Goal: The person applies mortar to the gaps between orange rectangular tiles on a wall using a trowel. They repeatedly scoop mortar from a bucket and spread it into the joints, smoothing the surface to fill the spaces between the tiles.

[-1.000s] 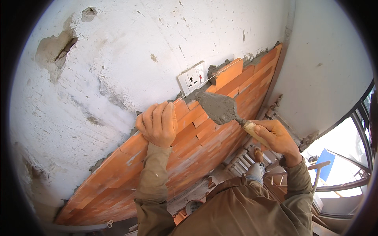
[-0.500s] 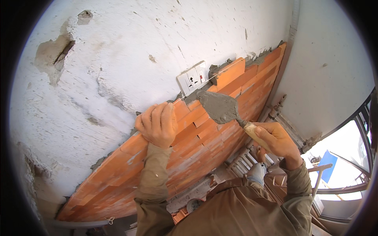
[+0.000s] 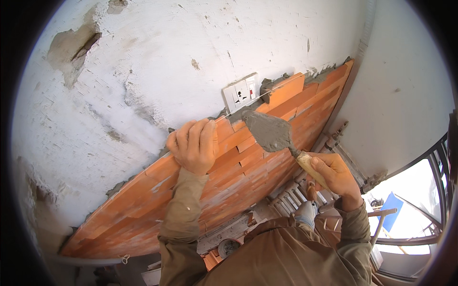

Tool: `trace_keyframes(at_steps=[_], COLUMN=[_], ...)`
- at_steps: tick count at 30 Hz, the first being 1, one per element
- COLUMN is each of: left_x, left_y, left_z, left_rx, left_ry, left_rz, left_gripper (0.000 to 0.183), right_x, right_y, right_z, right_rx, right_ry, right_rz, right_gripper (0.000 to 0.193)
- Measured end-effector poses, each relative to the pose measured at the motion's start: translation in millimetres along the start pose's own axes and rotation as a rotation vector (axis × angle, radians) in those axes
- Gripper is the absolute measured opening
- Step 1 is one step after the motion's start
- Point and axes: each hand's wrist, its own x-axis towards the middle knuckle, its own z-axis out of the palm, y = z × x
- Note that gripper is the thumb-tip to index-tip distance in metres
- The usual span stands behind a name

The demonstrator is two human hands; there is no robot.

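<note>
Left hand: placed (image 3: 194,147) at the upper edge of the orange tiles (image 3: 248,161), fingers bent over it; whether a tile is gripped cannot be told.
Right hand: closed (image 3: 336,176) around the wooden handle of the trowel (image 3: 285,142).
Trowel: held in front of the tiles, its blade pointed up and left, just below the socket plate (image 3: 240,93); its face is coated with grey mortar (image 3: 265,126).
Change: the view has been turned slightly since half a second ago; against the wall, nearly the same places are kept by hands and trowel.
Markings: on the white socket plate, a red patch is seen; any lettering is too small to be read.
</note>
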Motion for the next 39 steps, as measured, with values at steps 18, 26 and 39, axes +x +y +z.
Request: trace_keyframes(at_steps=[18, 26, 39], left_x=[-2, 3, 4], left_y=[2, 4, 4], left_z=[4, -3, -2], left_rx=[0.043, 0.086, 0.052], left_ry=[0.009, -0.029, -0.022], left_rz=[0.018, 0.037, 0.020], left_gripper=[0.005, 0.005, 0.006], right_x=[2, 5, -11], right_y=[25, 29, 14], right_z=[7, 25, 76], right_rx=[-0.059, -0.490, -0.733], right_ry=[0.109, 0.398, 0.515], right_rz=[-0.264, -0.583, -0.618], right_gripper=[0.038, 0.039, 0.047])
